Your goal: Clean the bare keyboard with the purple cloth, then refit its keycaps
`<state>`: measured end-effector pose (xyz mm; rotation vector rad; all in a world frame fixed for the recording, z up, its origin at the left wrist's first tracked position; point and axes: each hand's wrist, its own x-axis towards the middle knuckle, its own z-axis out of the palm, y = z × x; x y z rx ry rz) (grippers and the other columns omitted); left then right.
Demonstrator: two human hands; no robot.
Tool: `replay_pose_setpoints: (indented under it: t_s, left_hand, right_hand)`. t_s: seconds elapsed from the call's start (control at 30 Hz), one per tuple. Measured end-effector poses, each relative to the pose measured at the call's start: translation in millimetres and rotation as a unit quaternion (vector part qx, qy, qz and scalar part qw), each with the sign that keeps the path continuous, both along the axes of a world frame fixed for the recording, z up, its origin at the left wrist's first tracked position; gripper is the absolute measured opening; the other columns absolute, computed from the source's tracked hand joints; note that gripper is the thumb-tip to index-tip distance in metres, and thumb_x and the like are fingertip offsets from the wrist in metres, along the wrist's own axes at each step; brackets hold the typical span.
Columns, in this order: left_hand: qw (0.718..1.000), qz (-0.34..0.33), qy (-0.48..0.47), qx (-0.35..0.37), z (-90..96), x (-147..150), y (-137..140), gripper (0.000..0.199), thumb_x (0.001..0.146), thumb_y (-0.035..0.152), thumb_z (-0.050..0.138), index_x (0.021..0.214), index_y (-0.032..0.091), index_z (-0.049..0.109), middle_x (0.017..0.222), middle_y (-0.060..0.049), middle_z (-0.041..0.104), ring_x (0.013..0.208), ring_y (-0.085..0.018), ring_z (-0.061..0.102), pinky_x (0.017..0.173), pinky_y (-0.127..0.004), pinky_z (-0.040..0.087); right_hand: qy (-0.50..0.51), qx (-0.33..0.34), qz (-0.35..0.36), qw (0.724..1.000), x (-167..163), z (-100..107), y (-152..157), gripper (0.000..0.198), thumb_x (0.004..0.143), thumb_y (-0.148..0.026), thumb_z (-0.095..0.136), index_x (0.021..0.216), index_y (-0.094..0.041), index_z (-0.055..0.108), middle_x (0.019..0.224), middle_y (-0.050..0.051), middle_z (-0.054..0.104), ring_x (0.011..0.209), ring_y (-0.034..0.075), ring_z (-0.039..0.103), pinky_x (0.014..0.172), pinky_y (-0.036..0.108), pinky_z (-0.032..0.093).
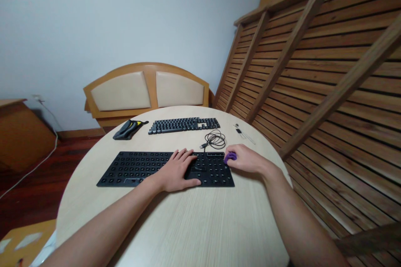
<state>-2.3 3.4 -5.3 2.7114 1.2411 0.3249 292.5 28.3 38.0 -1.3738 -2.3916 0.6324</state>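
A black keyboard base (140, 164) with its keycaps off lies across the round table, its bare switches showing. My left hand (178, 171) rests flat on it right of centre, fingers spread. At the base's right end, my right hand (242, 158) is closed around a purple cloth (230, 157), which touches the upper right edge of the keys area. Behind the base, the coiled black cable (215, 139) with its USB plug lies on the table. Farther back, the loose dark keycaps (178, 124) are laid out in keyboard order, with a gap toward the right.
Black and yellow gloves (129, 129) lie at the table's back left. A small wire puller (246, 134) and tiny dark pieces sit at the back right. Wooden slats (313, 71) lean close along the right side; a padded headboard (147, 89) stands behind the table (194, 225).
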Motion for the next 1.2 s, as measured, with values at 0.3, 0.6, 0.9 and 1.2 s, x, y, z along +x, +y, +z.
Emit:
replay_pose_setpoints:
  t_s: [0.3,0.6,0.9,1.2]
  left_hand:
    - [1.0,0.006,0.008,-0.009,3.1,1,-1,0.087,0.082,0.082,0.044,0.144,0.02,0.04,0.16,-0.014,0.028,0.147,-0.037,0.023,0.12,-0.056,0.016]
    - [1.0,0.002,0.002,-0.005,0.8,1,0,0.085,0.083,0.081,0.045,0.144,0.022,0.04,0.159,-0.014,0.029,0.147,-0.037,0.024,0.12,-0.056,0.016]
    - [1.0,0.002,0.006,-0.008,2.2,1,0,0.088,0.082,0.082,0.044,0.145,0.021,0.04,0.159,-0.014,0.029,0.147,-0.037,0.023,0.12,-0.056,0.015]
    - [1.0,0.0,0.0,-0.006,1.7,1,0,0.086,0.082,0.082,0.044,0.144,0.022,0.039,0.159,-0.013,0.029,0.147,-0.037,0.023,0.12,-0.056,0.015]
  right_hand:
    - [-0.017,0.05,0.005,0.999,1,-4,4,0.019,0.072,-0.011,0.059,0.083,-0.018,0.073,0.087,0.006,0.072,0.078,0.02,0.064,0.072,0.029,0.048]
    - [0.032,0.174,0.078,0.981,-19,-14,9,0.033,0.088,-0.009,0.054,0.111,-0.024,0.071,0.113,0.006,0.067,0.107,0.021,0.06,0.096,0.038,0.046]
    - [0.009,0.137,0.083,0.987,-19,-22,15,0.038,0.087,-0.008,0.054,0.117,-0.025,0.07,0.118,0.006,0.068,0.11,0.022,0.061,0.099,0.038,0.045]
    - [-0.005,0.089,-0.008,0.996,11,-15,18,0.03,0.079,-0.01,0.061,0.103,-0.021,0.075,0.102,0.006,0.073,0.092,0.022,0.066,0.087,0.034,0.049]
